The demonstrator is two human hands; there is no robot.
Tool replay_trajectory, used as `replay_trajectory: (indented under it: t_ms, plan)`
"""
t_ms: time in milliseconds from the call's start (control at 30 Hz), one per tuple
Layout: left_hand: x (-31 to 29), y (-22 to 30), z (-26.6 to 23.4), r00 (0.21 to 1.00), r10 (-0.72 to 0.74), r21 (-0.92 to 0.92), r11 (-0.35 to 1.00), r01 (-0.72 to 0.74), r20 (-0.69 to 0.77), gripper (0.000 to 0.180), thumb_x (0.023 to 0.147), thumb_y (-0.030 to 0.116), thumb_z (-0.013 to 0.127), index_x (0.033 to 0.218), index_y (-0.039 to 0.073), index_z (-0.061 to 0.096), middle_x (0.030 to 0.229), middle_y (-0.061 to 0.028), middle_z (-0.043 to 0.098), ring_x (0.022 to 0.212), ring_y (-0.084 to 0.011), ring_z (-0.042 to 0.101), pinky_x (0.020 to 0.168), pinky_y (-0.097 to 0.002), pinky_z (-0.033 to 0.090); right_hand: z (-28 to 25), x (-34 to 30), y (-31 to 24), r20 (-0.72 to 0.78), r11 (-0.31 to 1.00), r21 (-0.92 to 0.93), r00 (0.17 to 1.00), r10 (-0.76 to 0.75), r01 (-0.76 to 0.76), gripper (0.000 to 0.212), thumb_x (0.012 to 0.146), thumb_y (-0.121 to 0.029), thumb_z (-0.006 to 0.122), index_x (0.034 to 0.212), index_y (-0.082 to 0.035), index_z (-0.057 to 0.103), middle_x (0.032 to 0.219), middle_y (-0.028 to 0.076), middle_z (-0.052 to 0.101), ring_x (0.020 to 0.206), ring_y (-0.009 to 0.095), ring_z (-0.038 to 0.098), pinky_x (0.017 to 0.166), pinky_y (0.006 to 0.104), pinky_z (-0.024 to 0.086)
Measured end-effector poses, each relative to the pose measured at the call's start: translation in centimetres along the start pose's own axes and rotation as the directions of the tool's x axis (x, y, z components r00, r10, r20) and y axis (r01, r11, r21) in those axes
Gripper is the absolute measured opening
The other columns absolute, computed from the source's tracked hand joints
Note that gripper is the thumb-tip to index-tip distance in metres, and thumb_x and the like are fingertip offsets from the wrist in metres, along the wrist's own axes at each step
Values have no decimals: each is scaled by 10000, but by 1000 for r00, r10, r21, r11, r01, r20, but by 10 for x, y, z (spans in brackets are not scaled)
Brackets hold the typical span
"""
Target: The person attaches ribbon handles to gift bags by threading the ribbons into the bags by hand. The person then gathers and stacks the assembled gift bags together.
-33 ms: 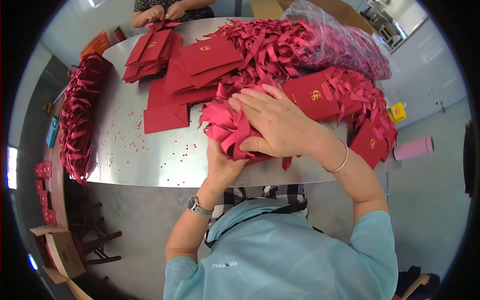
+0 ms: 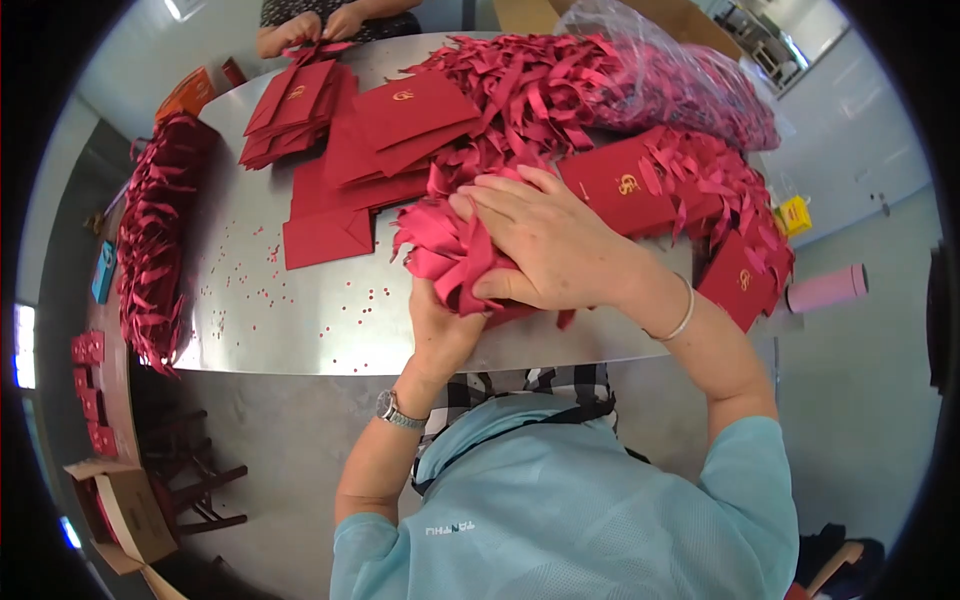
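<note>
Both hands clasp a bunch of crimson ribbon loops [image 2: 450, 250] at the near edge of the grey metal table [image 2: 300, 320]: the right hand [image 2: 545, 245] presses flat on top, the left hand [image 2: 440, 325] grips from beneath. Red folded envelopes [image 2: 400, 125] lie farther left.

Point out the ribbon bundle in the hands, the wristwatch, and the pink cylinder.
ribbon bundle [image 2: 440, 245]: head view, on the loops left of the right hand.
wristwatch [image 2: 392, 410]: head view, on its face at the left wrist.
pink cylinder [image 2: 826, 288]: head view, on its side, mid-length.
</note>
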State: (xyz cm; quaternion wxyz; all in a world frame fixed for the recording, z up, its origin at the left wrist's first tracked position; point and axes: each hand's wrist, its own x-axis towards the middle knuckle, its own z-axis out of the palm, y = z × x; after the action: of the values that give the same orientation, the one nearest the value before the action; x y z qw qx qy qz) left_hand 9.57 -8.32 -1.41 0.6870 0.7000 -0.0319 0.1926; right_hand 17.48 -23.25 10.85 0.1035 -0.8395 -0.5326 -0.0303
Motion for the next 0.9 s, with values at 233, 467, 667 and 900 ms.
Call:
replay_trajectory:
  t_ms: [233,467,667,900]
  plan:
    - [17,14,-3,974,-178,-381,918,112,-142,482,797,-23,687,1233,4,484,1181,-87,589,1073,-192,577,961,-327,464,-31,-11,36,-560,725,673,743,367,148,532,999,-345,490,1399,-1,417,1401,107,474,1236,188,493,1055,312,364]
    - [19,19,-29,819,-570,-880,354,316,65,452,908,250,644,1290,61,496,1262,-126,583,1148,-294,577,988,-482,486,23,-71,12,-350,448,894,631,693,3,323,1021,-225,436,1236,-11,545,1189,68,606,1092,149,563,933,304,440]
    - [7,18,-32,863,-462,-904,251,346,202,474,940,311,575,1333,66,475,1348,-137,526,1236,-327,509,1062,-531,401,39,-52,-22,-553,629,751,710,436,199,375,976,-167,512,1319,-13,509,1314,121,544,1224,215,506,1010,337,394]
    - [1,22,-34,851,-472,-939,121,321,230,496,948,330,547,1356,59,467,1385,-156,492,1272,-345,469,1100,-534,350,36,-38,-33,-659,770,607,664,352,195,364,785,-6,706,1144,-18,647,1216,151,625,1067,275,620,884,341,498]
